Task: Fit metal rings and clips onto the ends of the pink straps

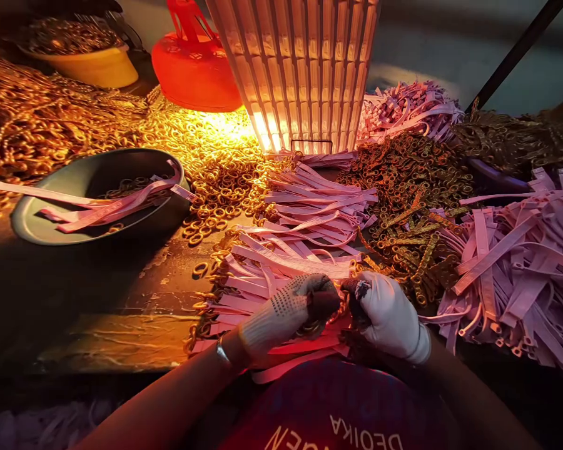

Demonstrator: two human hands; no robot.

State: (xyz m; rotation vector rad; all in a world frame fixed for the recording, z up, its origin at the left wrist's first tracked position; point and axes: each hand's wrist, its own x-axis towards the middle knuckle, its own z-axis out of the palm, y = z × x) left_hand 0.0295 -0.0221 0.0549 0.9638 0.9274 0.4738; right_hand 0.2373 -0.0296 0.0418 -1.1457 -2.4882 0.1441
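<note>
My left hand (293,307), in a white dotted glove with dark fingertips, is closed in a pinch. Opposite it, my right hand (390,315) is closed too, in a white glove with a torn, dark thumb area. The fingertips nearly meet over a layer of pink straps (304,267), several of which have gold-coloured fittings at their ends. A small gold-coloured bit shows between the fingers, but its shape is mostly hidden. Just beyond my right hand lies a heap of gold-coloured braided links (406,187).
Gold-coloured rings (216,181) cover the table at the back left. A tilted grey bowl (28,219) holds straps and rings. Behind stand a red lamp shade (194,72), a ribbed translucent panel (309,75) and a yellow basin (98,67). More pink straps (511,275) are heaped at right.
</note>
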